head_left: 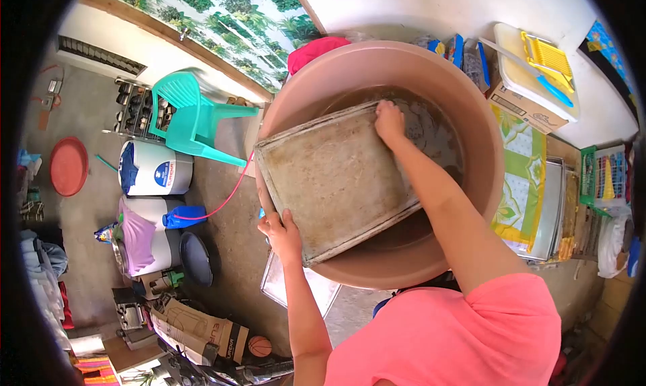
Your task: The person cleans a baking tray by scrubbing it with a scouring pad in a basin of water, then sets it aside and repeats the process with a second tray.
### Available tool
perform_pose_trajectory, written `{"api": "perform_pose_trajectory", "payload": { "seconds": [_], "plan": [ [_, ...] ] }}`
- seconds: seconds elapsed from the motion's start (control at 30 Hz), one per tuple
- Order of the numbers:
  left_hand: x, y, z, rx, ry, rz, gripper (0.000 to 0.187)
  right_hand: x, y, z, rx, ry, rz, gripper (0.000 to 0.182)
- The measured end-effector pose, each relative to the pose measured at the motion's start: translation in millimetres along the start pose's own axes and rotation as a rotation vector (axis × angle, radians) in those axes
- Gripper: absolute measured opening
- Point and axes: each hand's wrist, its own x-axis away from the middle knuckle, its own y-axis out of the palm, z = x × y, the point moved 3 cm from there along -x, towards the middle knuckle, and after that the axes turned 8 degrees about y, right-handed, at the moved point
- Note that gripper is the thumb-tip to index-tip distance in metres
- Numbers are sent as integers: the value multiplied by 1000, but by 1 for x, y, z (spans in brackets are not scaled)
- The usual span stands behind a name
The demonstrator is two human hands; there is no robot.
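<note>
My left fingers [282, 230] clamp the tray [333, 181] at its 7 o'clock corner. My right fingers [389, 120], curled together, press its 1 o'clock edge. The tray leans inside the basin [484, 117].

tray [334, 177] in basin [471, 117], chair [192, 120] to its left

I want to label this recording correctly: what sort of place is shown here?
Probably a home yard or wash area with a bare concrete floor. A big basin holds water and a metal tray; a plastic chair and a small washing machine stand nearby.
</note>
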Motion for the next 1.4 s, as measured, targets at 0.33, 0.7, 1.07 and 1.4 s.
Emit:
{"api": "perform_pose_trajectory", "payload": {
  "seconds": [0.33, 0.7, 1.07, 1.4],
  "plan": [
    [3, 0, 0, 34, 60, 20, 30, 22, 46, -10, -116, -29, -204, 27],
    [2, 2, 2, 30, 18, 3, 30, 131, 75, -149, -153, -538, -90, 7],
    [2, 1, 2, 35, -21, 21, 29, 8, -16, 33, 387, -65, 109, 25],
    [-1, -3, 6, 83, -94, -40, 35, 119, 10, -49, -93, -622, -208, 11]
  ]
}}
